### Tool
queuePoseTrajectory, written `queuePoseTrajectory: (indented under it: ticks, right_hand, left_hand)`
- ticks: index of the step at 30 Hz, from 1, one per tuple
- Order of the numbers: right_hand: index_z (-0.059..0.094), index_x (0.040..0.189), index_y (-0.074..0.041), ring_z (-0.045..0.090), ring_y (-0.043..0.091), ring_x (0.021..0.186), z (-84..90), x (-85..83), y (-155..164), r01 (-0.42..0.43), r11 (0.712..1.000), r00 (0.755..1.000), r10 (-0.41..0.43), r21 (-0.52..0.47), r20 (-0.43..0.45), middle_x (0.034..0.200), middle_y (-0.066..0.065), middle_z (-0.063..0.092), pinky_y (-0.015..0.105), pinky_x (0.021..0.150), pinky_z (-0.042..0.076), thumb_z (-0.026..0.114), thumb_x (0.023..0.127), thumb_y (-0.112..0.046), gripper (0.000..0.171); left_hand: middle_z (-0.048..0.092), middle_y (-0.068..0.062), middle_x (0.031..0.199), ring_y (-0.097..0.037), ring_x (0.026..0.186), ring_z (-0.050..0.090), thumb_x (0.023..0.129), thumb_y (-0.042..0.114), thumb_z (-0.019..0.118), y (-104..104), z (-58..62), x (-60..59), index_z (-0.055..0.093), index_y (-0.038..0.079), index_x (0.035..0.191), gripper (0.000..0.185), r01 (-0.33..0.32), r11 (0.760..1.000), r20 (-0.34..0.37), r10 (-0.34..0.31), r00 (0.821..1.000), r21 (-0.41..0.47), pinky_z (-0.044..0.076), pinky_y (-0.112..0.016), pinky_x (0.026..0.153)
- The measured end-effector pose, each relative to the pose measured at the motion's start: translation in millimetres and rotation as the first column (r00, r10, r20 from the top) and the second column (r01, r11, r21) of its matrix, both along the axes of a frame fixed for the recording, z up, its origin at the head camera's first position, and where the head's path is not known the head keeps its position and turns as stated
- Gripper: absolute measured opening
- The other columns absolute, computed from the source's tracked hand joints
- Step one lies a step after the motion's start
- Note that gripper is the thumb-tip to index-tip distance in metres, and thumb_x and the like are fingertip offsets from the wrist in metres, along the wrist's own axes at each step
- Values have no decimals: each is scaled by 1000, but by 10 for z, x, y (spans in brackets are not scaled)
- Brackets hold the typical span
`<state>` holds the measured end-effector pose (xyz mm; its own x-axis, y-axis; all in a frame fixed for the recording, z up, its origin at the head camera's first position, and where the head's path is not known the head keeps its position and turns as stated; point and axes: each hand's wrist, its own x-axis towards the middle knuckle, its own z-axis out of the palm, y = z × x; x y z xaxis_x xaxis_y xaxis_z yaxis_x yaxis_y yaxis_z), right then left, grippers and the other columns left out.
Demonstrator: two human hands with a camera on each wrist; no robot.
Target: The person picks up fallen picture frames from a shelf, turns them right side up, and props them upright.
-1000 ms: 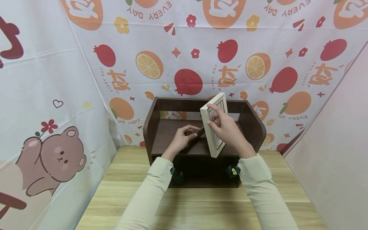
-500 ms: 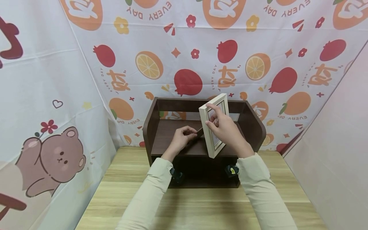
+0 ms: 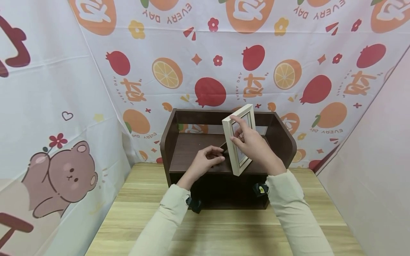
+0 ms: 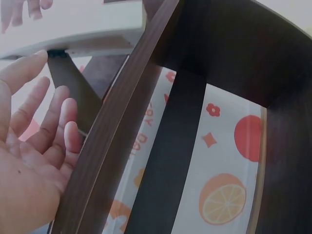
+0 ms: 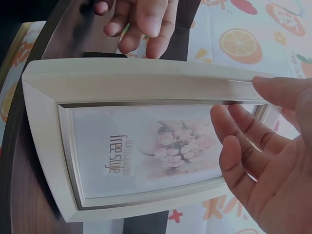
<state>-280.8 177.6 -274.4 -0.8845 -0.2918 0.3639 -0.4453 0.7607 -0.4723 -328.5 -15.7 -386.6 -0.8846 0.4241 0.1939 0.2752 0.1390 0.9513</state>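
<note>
A cream picture frame [image 3: 235,145] with a pink flower print stands tilted on the upper shelf of a dark brown desk rack [image 3: 185,153]. My right hand [image 3: 251,142] grips its edge, with the other fingers bent in front of the print [image 5: 180,146]. Behind the frame, a dark flat support leg [image 4: 75,90] slants out from its back. My left hand [image 3: 205,160] is beside this leg, thumb and fingers parted and loosely bent. In the left wrist view, one fingertip of that hand comes right up to the top of the leg.
Side panels [image 3: 283,138] and a back rail [image 3: 201,116] bound the upper shelf. Below it is a dark lower compartment [image 3: 227,192]. The rack stands on a wood-grain table [image 3: 224,231], before a fruit-patterned cloth [image 3: 179,39].
My left thumb and fingers have parted at the support leg, and the hand has shifted slightly down. My right hand and the picture frame stay almost in place.
</note>
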Motion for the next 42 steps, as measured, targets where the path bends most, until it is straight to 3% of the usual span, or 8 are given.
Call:
queuePoseTrajectory:
  ticks: [11,19,27,34,42]
  right_hand:
    - [23,152,-24,53,15,66,29,2,12,2,999,1000,-3,41,27,97,6,62,29,60,47,60,96,-13,68]
    - [24,151,-25,53,15,65,33,5,-6,47,996,999,-47,82,-7,99,3,63,29,57,46,60,96,-17,66]
    - [27,149,-20,51,13,57,45,1,-49,69,987,996,-59,144,-74,96,2,66,27,52,41,62,95,-19,65]
    - [31,146,-17,55,13,58,125,31,-74,96,974,991,-75,206,-111,93,3,69,28,51,44,63,94,-21,61]
    - [35,148,-24,54,15,54,221,-40,-47,143,956,987,-119,257,-106,83,2,67,28,46,38,57,98,-29,55]
  left_hand:
    - [63,-14,115,-15,95,64,87,15,73,205,-23,176,58,8,126,42,46,998,-40,-44,998,49,54,-30,80]
    - [60,-14,108,-15,87,60,83,10,75,394,21,319,51,6,122,45,-55,996,-54,59,997,71,51,-27,74]
    - [59,-14,103,-17,84,60,83,14,76,452,-19,334,50,7,117,43,-136,990,-114,141,983,44,49,-26,69]
    - [60,-13,101,-17,83,61,85,11,73,399,-12,321,49,7,115,39,-124,992,-188,123,974,3,50,-25,69]
    - [61,-12,106,-19,88,61,86,12,73,269,11,304,53,9,117,37,-149,988,-180,142,973,-27,53,-29,73]
